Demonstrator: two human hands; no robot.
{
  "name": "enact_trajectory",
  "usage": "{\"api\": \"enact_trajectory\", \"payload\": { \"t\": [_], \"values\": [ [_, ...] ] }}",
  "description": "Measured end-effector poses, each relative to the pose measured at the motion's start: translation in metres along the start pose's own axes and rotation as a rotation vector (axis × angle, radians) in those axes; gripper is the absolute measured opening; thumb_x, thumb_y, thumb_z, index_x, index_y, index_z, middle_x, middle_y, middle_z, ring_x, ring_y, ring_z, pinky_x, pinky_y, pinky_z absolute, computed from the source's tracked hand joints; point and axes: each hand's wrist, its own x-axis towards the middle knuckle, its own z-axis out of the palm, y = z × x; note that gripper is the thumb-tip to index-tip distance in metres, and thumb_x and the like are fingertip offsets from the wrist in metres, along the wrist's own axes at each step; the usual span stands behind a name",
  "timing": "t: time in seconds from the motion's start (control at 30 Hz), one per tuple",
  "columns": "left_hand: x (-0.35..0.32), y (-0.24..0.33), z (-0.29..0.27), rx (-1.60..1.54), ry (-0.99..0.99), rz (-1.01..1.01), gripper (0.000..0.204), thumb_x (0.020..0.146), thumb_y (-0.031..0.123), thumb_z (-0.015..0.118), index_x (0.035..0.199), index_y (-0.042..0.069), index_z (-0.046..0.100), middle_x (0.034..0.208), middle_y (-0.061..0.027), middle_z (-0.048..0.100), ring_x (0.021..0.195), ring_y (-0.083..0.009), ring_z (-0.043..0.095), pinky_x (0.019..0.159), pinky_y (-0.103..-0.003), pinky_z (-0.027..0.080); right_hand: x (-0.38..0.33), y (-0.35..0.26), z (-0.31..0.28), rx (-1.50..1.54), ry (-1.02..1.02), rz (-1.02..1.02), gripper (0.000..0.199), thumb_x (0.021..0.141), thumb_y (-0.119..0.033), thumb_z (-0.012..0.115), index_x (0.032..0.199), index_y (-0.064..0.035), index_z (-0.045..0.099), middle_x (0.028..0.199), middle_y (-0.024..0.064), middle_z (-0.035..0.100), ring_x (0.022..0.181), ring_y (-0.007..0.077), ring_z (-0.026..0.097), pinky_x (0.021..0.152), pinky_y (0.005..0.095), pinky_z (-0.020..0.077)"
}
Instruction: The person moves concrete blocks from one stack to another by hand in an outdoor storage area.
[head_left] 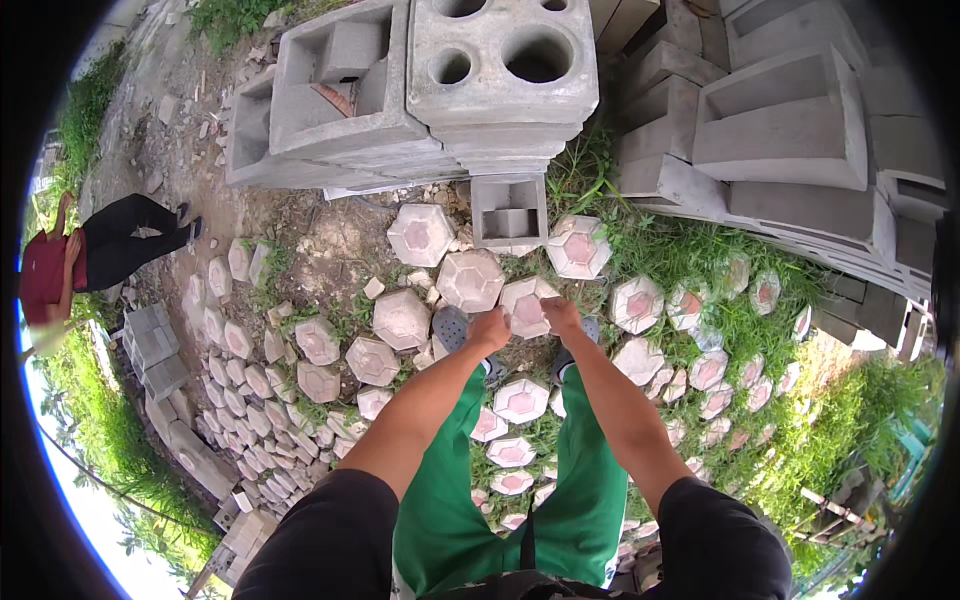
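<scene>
Left hand (489, 328) clamped on the left edge of a hexagonal paver (527, 306) with a pink centre, right hand (560, 316) gripping its right edge — held between both, just above the feet. Touching it at 10 o'clock, another hexagonal block (470, 280); at 12 o'clock, a small square hollow block (509, 212). Further out at 12, stacked grey concrete blocks (500, 75). More pavers (637, 303) scattered in grass at 3 o'clock. Far off at 9 o'clock — a person (95, 255) bending.
</scene>
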Motion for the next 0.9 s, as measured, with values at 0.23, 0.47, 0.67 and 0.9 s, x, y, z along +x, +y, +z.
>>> {"api": "enact_trajectory", "payload": {
  "t": [0.23, 0.47, 0.67, 0.9],
  "values": [
    [-0.270, 0.031, -0.013, -0.282, -0.048, 0.113, 0.029, 0.091, 0.034, 0.052, 0.093, 0.006, 0.061, 0.091, -0.0157, 0.066, 0.087, -0.0334, 0.063, 0.073, -0.044, 0.049, -0.319, 0.022, 0.002, 0.567, 0.016, 0.374, 0.043, 0.090, -0.039, 0.056, 0.079, 0.0005, 0.066, 0.075, 0.0076, 0.066, 0.069, 0.0152, 0.062, 0.060, 0.0351, 0.0522],
    [-0.424, 0.056, -0.063, -0.109, -0.065, 0.307, 0.046, 0.090, 0.045, 0.053, 0.070, 0.004, 0.061, 0.058, -0.0099, 0.059, 0.055, -0.0237, 0.058, 0.056, -0.037, 0.045, -0.489, 0.082, -0.022, 0.859, 0.318, 0.097, 0.029, 0.090, -0.033, 0.058, 0.083, -0.0049, 0.059, 0.079, 0.0064, 0.063, 0.073, 0.0154, 0.062, 0.060, 0.0321, 0.0526],
    [-0.434, 0.156, -0.040, -0.314, -0.179, 0.432, 0.060, 0.098, 0.048, 0.034, 0.079, -0.001, 0.064, 0.060, -0.0078, 0.063, 0.048, -0.0129, 0.054, 0.048, -0.027, 0.044, -0.566, 0.161, -0.061, 1.167, 0.572, 0.094, 0.017, 0.084, -0.020, 0.067, 0.085, -0.0082, 0.055, 0.082, 0.0043, 0.062, 0.075, 0.0143, 0.062, 0.061, 0.0303, 0.0516],
    [-0.490, 0.323, 0.046, -0.150, -0.351, 0.585, 0.045, 0.094, 0.045, 0.045, 0.099, 0.004, 0.062, 0.079, -0.0042, 0.067, 0.056, -0.0093, 0.054, 0.049, -0.025, 0.041, -0.646, 0.275, -0.105, 1.311, 0.921, 0.060, 0.027, 0.074, -0.021, 0.078, 0.074, -0.0062, 0.055, 0.068, 0.0012, 0.059, 0.060, 0.0083, 0.054, 0.055, 0.0240, 0.0447]
  ]
}}
